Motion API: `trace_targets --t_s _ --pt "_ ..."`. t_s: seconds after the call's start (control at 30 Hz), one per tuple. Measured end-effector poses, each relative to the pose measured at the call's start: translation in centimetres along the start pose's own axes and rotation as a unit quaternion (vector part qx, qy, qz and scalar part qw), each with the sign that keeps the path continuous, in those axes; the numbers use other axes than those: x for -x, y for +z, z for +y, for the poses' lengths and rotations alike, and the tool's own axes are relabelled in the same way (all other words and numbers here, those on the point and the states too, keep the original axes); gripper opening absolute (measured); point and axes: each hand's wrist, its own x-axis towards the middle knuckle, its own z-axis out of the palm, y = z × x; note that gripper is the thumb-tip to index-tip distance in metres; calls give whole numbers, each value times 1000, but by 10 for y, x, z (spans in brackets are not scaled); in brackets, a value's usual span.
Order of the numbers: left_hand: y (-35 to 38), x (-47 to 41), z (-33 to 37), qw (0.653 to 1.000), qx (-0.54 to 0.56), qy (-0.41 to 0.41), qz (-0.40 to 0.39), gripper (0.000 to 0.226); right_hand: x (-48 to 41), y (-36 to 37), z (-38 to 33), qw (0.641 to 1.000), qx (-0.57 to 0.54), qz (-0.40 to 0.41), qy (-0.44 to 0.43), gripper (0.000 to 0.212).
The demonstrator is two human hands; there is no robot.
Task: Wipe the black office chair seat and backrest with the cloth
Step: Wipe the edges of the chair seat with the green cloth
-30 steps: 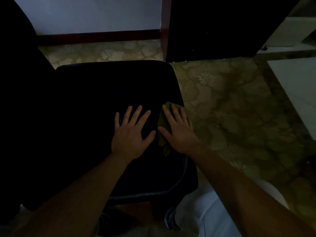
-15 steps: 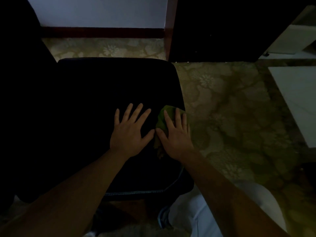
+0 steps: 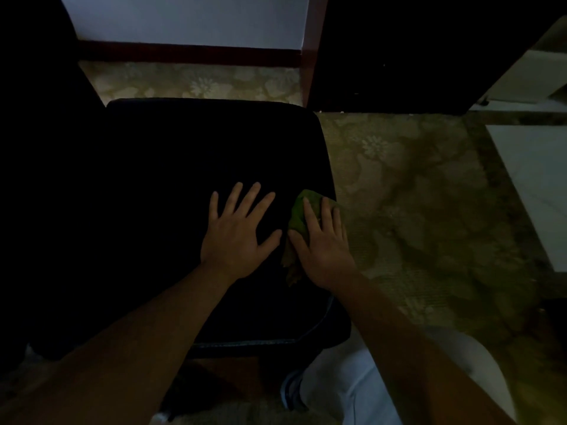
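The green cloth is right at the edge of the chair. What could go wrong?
The cloth sits at the right edge of the seat under the flat right hand, so a push outward might drop it onto the carpet. The seat is black and the room dim, so dirty spots could get missed. The left hand rests on the seat, so the patch under it may be skipped.

Nothing here can be read. The light is dim, and no letters, numbers, labels or brand marks show on the black chair seat (image 3: 184,164), the green cloth (image 3: 299,214), the patterned floor (image 3: 414,194) or the pale wall (image 3: 184,16).
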Motion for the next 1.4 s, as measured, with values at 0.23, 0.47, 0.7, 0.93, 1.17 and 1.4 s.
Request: trace_targets --t_s 0.23,0.47,0.7,0.93,1.17,1.4 --pt "-3 -2 0 1000 4 -7 -19 80 -14 -3 -2 1000 -24 -1 19 67" --pt "-14 32 -17 995 27 65 -70 75 -16 -2 1 999 -27 -2 20 67" --pt "-15 51 -17 996 -26 47 -74 73 10 1 -4 999 -18 -8 32 71" --pt "-10 55 -22 993 -57 66 -77 74 32 4 -2 999 -13 -25 24 72" --pt "-12 53 -17 995 -50 55 -72 76 11 3 -8 999 6 -1 35 71" --pt "-7 53 -18 995 -50 58 -57 72 40 17 -5 999 38 14 -1 83"
